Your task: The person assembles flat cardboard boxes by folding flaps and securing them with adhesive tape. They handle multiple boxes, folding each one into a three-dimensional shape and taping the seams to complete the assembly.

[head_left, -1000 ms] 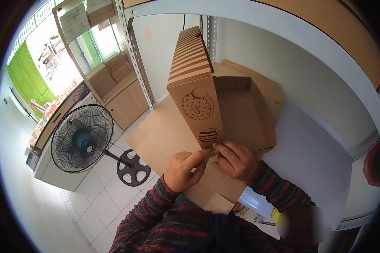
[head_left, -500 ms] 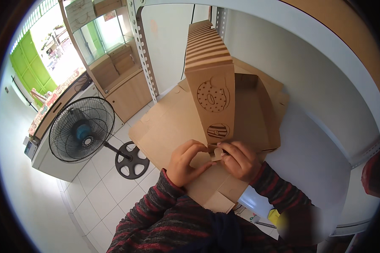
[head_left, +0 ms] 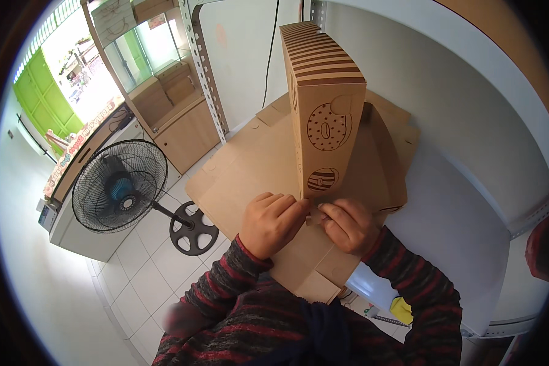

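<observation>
A brown cardboard box (head_left: 332, 140) printed with doughnuts and stripes stands in front of me, its striped lid raised. Its tray part spreads to the right, partly hidden behind the lid. At the box's near lower corner, my left hand (head_left: 273, 224) is closed, thumb and fingertips pinching the cardboard edge. Just right of it, my right hand (head_left: 349, 227) pinches the small flap at the same corner, its fingers curled. Both sets of fingertips nearly meet and cover most of the flap.
Flat cardboard sheets (head_left: 241, 168) lie stacked under the box on a grey table (head_left: 451, 226). A black standing fan (head_left: 121, 186) is on the tiled floor at left, near a wooden cabinet (head_left: 189, 134). Something yellow (head_left: 401, 310) lies below the table's near edge.
The raised lid has swung to the right, showing more of its left side. My left hand has gone from a wide curve to a closed pinch at the box corner.
</observation>
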Tool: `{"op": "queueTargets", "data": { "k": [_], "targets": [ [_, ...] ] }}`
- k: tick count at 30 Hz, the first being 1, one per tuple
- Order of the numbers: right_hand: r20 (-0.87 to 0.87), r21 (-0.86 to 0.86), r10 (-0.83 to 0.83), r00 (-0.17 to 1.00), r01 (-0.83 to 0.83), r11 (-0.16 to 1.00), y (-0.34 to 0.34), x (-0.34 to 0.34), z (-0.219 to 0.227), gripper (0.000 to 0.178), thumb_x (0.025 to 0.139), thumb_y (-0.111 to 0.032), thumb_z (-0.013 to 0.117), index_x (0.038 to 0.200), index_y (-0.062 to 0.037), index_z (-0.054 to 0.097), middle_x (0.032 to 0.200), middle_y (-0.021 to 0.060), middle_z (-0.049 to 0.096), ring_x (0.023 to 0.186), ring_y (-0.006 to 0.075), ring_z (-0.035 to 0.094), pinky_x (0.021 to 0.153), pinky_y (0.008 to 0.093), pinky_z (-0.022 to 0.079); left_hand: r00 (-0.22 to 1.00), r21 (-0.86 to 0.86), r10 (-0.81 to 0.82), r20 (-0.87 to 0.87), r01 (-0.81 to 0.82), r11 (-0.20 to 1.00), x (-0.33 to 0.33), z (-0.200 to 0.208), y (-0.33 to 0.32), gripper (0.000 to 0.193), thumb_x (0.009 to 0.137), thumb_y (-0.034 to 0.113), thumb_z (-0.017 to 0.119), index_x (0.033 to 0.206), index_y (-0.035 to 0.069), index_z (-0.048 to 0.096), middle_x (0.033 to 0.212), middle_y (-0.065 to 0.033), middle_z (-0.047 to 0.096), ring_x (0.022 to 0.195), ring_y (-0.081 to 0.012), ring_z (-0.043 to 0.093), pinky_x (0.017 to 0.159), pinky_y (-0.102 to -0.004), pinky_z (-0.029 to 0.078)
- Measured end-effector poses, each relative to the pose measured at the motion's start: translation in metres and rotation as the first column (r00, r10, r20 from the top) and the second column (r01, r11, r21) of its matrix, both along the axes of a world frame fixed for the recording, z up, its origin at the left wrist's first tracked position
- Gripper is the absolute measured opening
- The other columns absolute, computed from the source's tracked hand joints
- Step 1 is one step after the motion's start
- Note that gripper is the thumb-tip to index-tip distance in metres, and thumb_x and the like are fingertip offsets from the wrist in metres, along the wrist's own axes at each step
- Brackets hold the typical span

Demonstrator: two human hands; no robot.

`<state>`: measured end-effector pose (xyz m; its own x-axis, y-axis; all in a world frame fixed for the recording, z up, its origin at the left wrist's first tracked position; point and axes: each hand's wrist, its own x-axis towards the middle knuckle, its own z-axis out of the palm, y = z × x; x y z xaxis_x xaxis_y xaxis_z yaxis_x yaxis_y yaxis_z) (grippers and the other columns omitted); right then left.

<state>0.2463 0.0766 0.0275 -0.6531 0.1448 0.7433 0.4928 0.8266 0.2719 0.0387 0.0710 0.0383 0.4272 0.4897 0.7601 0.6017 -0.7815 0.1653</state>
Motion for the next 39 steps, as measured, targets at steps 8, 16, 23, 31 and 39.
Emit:
{"op": "queueTargets", "data": {
  "k": [8, 16, 23, 31, 39],
  "targets": [
    [0.057, 0.081, -0.007, 0.998, 0.002, 0.997, 0.002, -0.001, 0.004, 0.008, 0.074, -0.009, 0.062, 0.07, -0.0037, 0.056, 0.095, 0.0128, 0.065, 0.089, 0.026, 0.065, 0.075, 0.0373, 0.056, 0.999, -0.064, 0.016, -0.041, -0.018, 0.998, 0.002, 0.007, -0.001, 0.014, 0.072, 0.003, 0.07, 0.083, 0.005, 0.062, 0.069, -0.0057, 0.056, 0.059, -0.0245, 0.057, 0.056, -0.0354, 0.045],
    [0.069, 0.164, -0.015, 0.997, 0.003, 0.987, 0.001, 0.002, 0.0, 0.009, 0.073, -0.014, 0.062, 0.067, -0.0096, 0.057, 0.092, 0.0067, 0.065, 0.093, 0.0228, 0.063, 0.082, 0.0389, 0.054, 1.0, -0.067, 0.018, -0.026, -0.019, 0.998, 0.004, 0.013, -0.003, 0.014, 0.073, 0.004, 0.07, 0.084, 0.004, 0.062, 0.072, -0.0069, 0.056, 0.062, -0.0258, 0.058, 0.058, -0.0361, 0.046],
    [0.1, 0.213, -0.026, 0.995, 0.004, 0.977, -0.004, 0.005, 0.0, 0.01, 0.072, -0.015, 0.063, 0.065, -0.0145, 0.057, 0.082, 0.0002, 0.062, 0.089, 0.0175, 0.061, 0.08, 0.0362, 0.049, 0.999, -0.069, 0.006, -0.035, -0.008, 0.998, 0.006, 0.015, -0.006, 0.014, 0.073, 0.005, 0.07, 0.086, 0.004, 0.062, 0.071, -0.0068, 0.054, 0.06, -0.026, 0.056, 0.057, -0.0367, 0.045],
    [0.134, 0.232, -0.086, 0.987, 0.053, 0.971, -0.006, 0.001, 0.002, 0.012, 0.072, -0.015, 0.063, 0.063, -0.0154, 0.055, 0.077, -0.0017, 0.059, 0.086, 0.0148, 0.061, 0.082, 0.0352, 0.044, 0.997, -0.078, 0.002, -0.076, -0.008, 0.997, 0.009, 0.006, -0.008, 0.014, 0.074, 0.006, 0.069, 0.085, 0.004, 0.061, 0.072, -0.0066, 0.054, 0.06, -0.0257, 0.055, 0.057, -0.0361, 0.045],
    [0.15, 0.249, -0.078, 0.986, 0.039, 0.968, -0.001, 0.004, 0.002, 0.011, 0.073, -0.014, 0.063, 0.064, -0.0147, 0.057, 0.075, -0.002, 0.058, 0.085, 0.0142, 0.061, 0.082, 0.0342, 0.044, 0.993, -0.084, 0.052, -0.103, -0.061, 0.995, 0.009, 0.007, -0.008, 0.014, 0.074, 0.007, 0.069, 0.087, 0.005, 0.062, 0.072, -0.0057, 0.056, 0.062, -0.0251, 0.058, 0.057, -0.036, 0.046]
  ]
}}
